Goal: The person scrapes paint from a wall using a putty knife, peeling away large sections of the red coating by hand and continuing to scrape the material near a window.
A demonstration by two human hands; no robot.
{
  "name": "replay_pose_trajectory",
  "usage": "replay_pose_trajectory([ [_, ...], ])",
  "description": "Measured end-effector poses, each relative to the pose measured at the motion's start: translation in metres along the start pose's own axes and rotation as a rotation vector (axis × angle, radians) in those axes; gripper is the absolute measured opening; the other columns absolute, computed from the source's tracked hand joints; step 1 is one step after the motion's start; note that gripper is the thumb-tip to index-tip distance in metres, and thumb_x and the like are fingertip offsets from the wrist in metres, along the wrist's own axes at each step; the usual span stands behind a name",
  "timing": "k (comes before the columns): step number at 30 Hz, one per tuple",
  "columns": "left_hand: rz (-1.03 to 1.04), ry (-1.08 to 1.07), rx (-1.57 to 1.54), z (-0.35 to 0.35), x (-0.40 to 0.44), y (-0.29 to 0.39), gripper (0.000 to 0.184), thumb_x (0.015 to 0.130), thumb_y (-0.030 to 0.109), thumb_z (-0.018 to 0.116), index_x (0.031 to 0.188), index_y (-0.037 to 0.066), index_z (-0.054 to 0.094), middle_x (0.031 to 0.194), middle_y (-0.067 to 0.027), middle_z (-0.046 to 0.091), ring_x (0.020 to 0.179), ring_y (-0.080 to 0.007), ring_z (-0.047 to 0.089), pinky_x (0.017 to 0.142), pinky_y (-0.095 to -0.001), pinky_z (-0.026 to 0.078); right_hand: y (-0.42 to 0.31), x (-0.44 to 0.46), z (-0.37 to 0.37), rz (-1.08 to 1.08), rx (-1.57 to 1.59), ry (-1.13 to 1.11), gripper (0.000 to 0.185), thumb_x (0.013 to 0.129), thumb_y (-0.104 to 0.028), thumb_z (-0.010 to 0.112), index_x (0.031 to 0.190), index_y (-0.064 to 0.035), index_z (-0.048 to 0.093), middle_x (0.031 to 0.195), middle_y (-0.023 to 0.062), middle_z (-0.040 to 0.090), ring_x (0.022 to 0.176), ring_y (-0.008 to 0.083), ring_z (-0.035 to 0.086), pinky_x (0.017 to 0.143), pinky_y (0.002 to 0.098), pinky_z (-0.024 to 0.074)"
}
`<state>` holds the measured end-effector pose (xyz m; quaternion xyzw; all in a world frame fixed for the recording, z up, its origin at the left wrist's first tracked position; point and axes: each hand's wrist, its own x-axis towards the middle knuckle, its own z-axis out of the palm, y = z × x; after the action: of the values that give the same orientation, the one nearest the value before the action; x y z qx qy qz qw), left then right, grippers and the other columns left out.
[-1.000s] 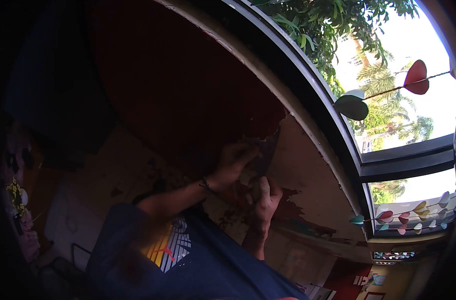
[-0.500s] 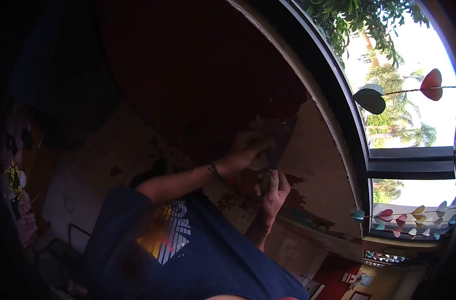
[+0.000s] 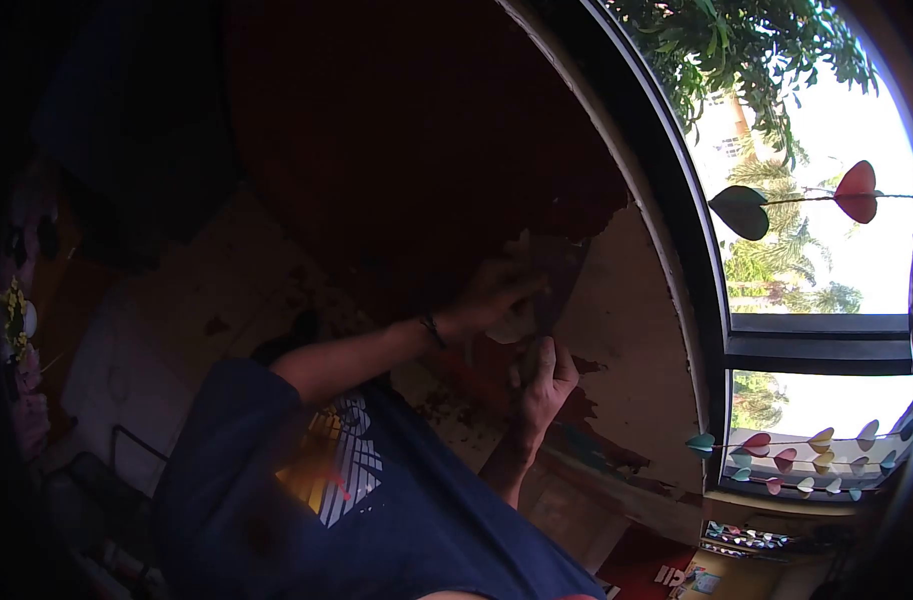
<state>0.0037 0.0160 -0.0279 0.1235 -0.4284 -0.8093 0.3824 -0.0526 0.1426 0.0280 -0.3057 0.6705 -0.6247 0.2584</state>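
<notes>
Right grip [image 3: 549, 386] clasps scraper [image 3: 568, 284]; left grip [image 3: 493, 298] unclear; heart garlands [image 3: 856, 192] cross window [image 3: 821, 346] beside wall [image 3: 638, 310].

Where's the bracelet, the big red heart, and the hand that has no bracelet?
Bracelet [image 3: 433, 331]: head view, on the dark band at the left wrist.
Big red heart [image 3: 856, 192]: head view, on the middle of its flat face.
Right hand [image 3: 547, 384]: head view, on the middle of the hand.
</notes>
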Motion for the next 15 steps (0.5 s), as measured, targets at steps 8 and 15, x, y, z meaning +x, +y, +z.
replay_pose_trajectory([
  [8, -0.014, 0.034, -0.045, -0.003, -0.007, -0.002, 0.029, 0.092, 0.032, 0.054, 0.092, 0.004, 0.062, 0.079, 0.0013, 0.06, 0.068, -0.0041, 0.053, 0.057, -0.0233, 0.044, 0.005, -0.008, 0.003, -0.033, -0.073, -0.06, 0.022, 0.095, -0.015, 0.048, 0.106, 0.0011, 0.058, 0.073, 0.0036, 0.057, 0.048, 0.0036, 0.042, 0.037, 0.0186, 0.031],
  [15, -0.055, 0.011, -0.071, 0.002, -0.009, -0.013, 0.028, 0.092, 0.032, 0.053, 0.092, 0.005, 0.061, 0.076, 0.0023, 0.058, 0.064, -0.0042, 0.051, 0.054, -0.0219, 0.041, 0.006, -0.008, -0.004, -0.042, -0.117, -0.038, 0.021, 0.095, -0.015, 0.049, 0.102, 0.0018, 0.059, 0.065, -0.0007, 0.051, 0.045, 0.0031, 0.038, 0.037, 0.0186, 0.0296],
])
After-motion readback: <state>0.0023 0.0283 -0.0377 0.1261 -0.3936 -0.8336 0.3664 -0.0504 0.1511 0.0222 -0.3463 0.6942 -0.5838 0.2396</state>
